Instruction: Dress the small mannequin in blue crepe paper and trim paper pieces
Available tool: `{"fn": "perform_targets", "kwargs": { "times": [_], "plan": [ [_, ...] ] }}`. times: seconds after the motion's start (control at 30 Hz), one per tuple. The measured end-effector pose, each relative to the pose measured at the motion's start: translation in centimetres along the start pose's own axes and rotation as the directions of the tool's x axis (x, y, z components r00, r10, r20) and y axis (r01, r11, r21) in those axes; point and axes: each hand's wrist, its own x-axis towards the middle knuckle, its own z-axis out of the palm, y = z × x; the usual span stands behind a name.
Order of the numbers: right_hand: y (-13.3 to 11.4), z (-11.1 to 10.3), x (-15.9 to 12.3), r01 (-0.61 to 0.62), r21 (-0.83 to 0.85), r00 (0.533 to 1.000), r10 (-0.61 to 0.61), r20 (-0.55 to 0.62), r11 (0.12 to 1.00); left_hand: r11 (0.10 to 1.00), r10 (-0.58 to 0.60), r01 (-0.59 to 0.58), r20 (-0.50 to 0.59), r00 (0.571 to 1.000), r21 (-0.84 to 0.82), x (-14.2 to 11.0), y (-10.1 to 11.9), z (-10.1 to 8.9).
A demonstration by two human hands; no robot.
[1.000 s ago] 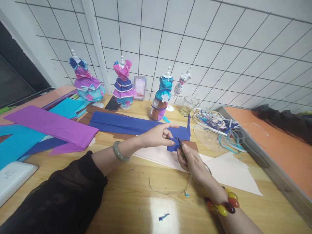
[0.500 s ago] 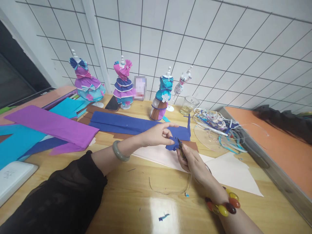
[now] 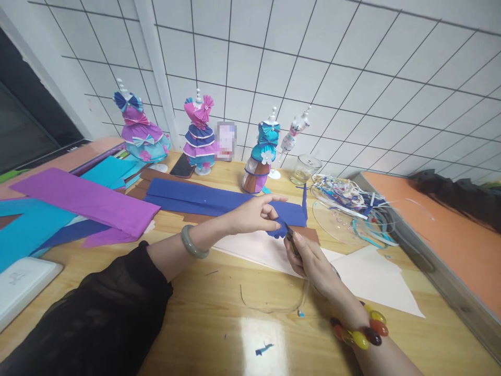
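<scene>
Between thumb and fingers, my left hand (image 3: 256,213) pinches a small dark-blue paper piece (image 3: 277,233) with a scalloped edge. Dark-bladed scissors (image 3: 289,237) are gripped in my right hand (image 3: 309,257), their blades at the right side of that piece; my fingers cover most of the handles. Behind my left hand lies a long folded strip of blue crepe paper (image 3: 188,197). White paper (image 3: 254,251) is spread beneath both hands, with brown paper (image 3: 309,235) showing at its back edge.
Several small dress forms in paper dresses, one a teal dress (image 3: 268,151), stand along the tiled wall. A glass cup (image 3: 305,169) and a tangle of ribbons (image 3: 344,193) are at the back right. Purple paper (image 3: 90,201) and a white box (image 3: 27,287) lie left; a thin cord (image 3: 270,310) lies in front.
The small blue piece has turned and shifted slightly in my left fingers against the scissor blades. Both hands stay almost in place, and the view has drifted a little.
</scene>
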Motion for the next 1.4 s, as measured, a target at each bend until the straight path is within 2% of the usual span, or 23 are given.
{"fn": "perform_targets", "kwargs": {
  "times": [0.7,1.4],
  "plan": [
    [0.41,0.04,0.08,0.014,0.035,1.0,-0.013,-0.022,0.999,0.999,0.032,-0.032,-0.017,0.999,0.004,0.04,-0.35,0.36],
    [0.42,0.07,0.0,0.0,0.055,0.999,0.003,-0.045,0.998,1.0,0.004,-0.004,-0.012,1.0,-0.021,0.1,-0.43,0.42]
  ]
}}
